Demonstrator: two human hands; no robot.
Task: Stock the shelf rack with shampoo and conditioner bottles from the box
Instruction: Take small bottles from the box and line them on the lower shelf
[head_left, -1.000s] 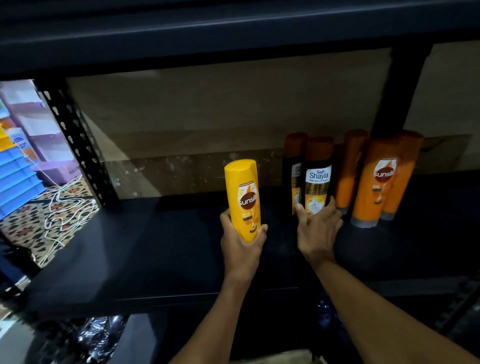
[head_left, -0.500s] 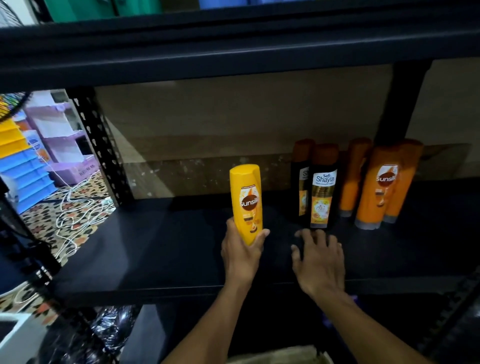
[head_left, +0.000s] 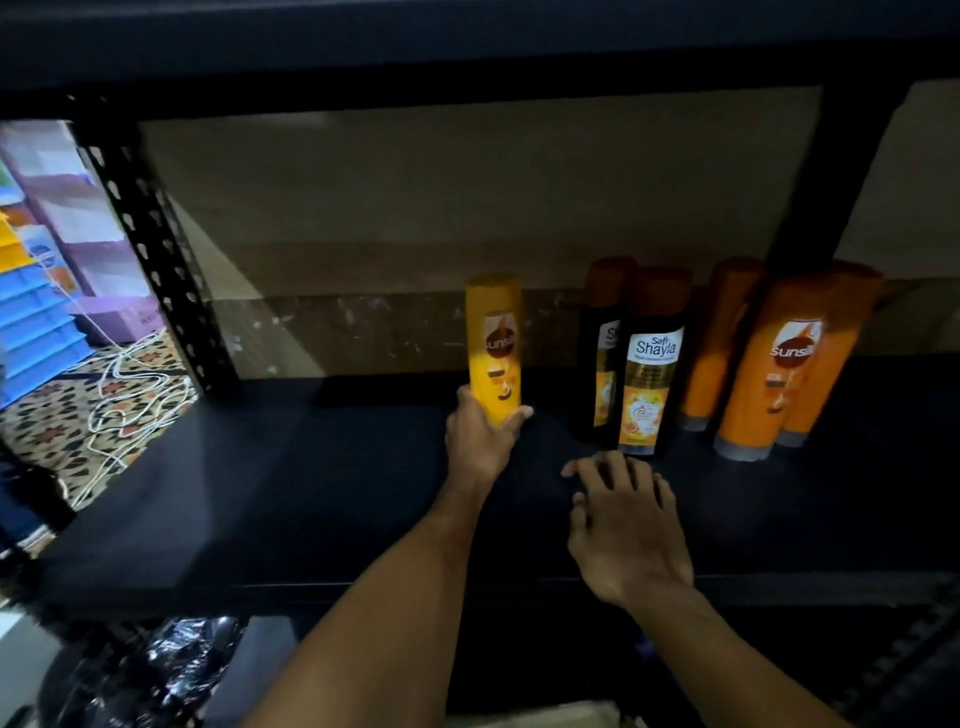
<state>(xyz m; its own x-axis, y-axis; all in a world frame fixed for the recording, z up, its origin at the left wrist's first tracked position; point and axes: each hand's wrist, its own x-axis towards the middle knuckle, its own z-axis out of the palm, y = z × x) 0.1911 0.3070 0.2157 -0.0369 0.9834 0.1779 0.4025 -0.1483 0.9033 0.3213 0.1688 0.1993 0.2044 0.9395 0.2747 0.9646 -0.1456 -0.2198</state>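
My left hand (head_left: 480, 447) grips the lower end of a yellow Sunsilk bottle (head_left: 493, 343), held upright over the dark shelf board (head_left: 260, 493). To its right stand two black Safi Shayla bottles (head_left: 649, 364) and, beyond them, several orange Sunsilk bottles (head_left: 769, 374) in a cluster near the back. My right hand (head_left: 623, 525) hovers with fingers spread and relaxed just in front of the black bottles, holding nothing.
A perforated black upright (head_left: 156, 249) marks the shelf's left end, and another post (head_left: 831, 182) rises behind the orange bottles. The upper shelf (head_left: 467, 47) hangs close overhead. White cables (head_left: 130, 395) lie on patterned floor at left. Crumpled black plastic (head_left: 171, 660) sits below the shelf.
My right hand has let go of the black bottle and drawn back toward the shelf's front edge. My left hand has carried the yellow bottle slightly further in and down.
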